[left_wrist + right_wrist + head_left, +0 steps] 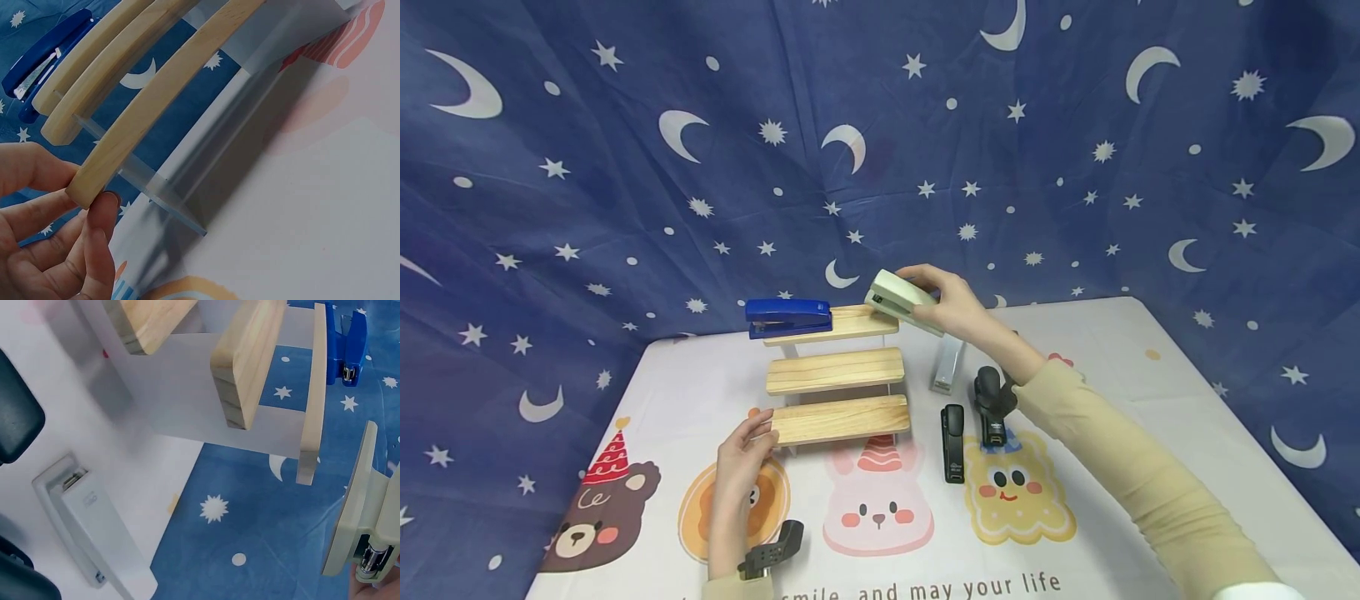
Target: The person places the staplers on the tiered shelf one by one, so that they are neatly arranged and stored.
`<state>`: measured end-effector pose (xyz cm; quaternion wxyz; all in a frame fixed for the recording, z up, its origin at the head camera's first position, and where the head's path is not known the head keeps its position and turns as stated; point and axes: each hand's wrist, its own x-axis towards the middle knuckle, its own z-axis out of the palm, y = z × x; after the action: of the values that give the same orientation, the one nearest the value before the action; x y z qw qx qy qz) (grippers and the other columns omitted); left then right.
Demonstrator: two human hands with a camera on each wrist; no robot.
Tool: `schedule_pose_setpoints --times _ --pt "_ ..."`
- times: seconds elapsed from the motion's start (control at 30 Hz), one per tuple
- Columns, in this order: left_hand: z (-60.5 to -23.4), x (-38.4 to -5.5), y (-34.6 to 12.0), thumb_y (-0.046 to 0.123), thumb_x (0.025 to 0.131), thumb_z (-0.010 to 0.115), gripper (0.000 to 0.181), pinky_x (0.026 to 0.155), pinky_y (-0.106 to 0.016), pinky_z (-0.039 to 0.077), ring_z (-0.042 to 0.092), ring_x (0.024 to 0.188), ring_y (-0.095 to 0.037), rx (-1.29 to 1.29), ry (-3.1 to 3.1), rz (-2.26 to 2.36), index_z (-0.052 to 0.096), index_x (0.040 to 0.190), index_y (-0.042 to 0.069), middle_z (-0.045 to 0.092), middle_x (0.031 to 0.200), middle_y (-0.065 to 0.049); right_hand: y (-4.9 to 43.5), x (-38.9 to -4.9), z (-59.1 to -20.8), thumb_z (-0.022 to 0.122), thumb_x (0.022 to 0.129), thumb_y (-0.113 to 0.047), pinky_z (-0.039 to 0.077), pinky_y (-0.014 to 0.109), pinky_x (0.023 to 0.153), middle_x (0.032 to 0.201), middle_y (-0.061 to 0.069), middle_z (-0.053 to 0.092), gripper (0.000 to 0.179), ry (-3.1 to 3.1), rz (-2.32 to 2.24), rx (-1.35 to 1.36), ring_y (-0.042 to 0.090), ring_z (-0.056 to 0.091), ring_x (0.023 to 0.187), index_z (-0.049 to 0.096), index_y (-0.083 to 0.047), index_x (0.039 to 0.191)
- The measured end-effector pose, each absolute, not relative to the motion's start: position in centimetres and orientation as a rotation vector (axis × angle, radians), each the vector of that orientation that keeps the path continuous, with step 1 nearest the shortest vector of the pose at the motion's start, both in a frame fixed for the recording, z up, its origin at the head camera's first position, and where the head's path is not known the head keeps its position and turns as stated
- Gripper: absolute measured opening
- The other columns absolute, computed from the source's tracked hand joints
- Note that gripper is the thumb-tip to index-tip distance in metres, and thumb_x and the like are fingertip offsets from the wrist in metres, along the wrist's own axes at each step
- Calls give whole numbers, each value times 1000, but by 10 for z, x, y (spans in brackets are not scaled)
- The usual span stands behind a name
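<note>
A person's right hand (953, 307) grips a pale green stapler (901, 296) in the air by the right end of the top plank (861, 323) of a three-tier stand (835, 372), a gap between stapler and wood visible from the right wrist, while the left hand (743, 458) pinches the left end of the lowest, nearest plank (842, 420). A blue stapler (788, 315) sits at the top plank's left end. Right of the stand, on a white surface (1105, 358) printed with cartoon figures, lie a pale grey stapler (947, 367) and, nearer, a slim black stapler (952, 446) beside a bulkier black stapler (988, 385). Dark blue cloth (895, 108) patterned with moons and stars hangs behind.
</note>
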<state>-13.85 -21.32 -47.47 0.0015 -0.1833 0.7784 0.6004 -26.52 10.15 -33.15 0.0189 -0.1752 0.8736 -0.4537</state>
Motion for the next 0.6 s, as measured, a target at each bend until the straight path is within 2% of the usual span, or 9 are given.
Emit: schedule_pose_setpoints --times 0.33,0.6 --pt "-474 -138 -214 12 92 56 43 79 -17 51 58 85 4 -571 2443 1883 52 135 11 56 130 -14 93 -275 -334 58 80 -3 49 40 86 122 10 62 56 2665 -1356 -747 26 57 104 53 -18 134" --pt "-476 -139 -214 12 92 57 43 80 -18 51 58 86 4 -572 2443 1882 52 135 11 56 130 -14 87 -281 -336 58 81 -2 46 35 81 118 9 63 55 2628 -1282 -888 24 55 96 54 -20 133"
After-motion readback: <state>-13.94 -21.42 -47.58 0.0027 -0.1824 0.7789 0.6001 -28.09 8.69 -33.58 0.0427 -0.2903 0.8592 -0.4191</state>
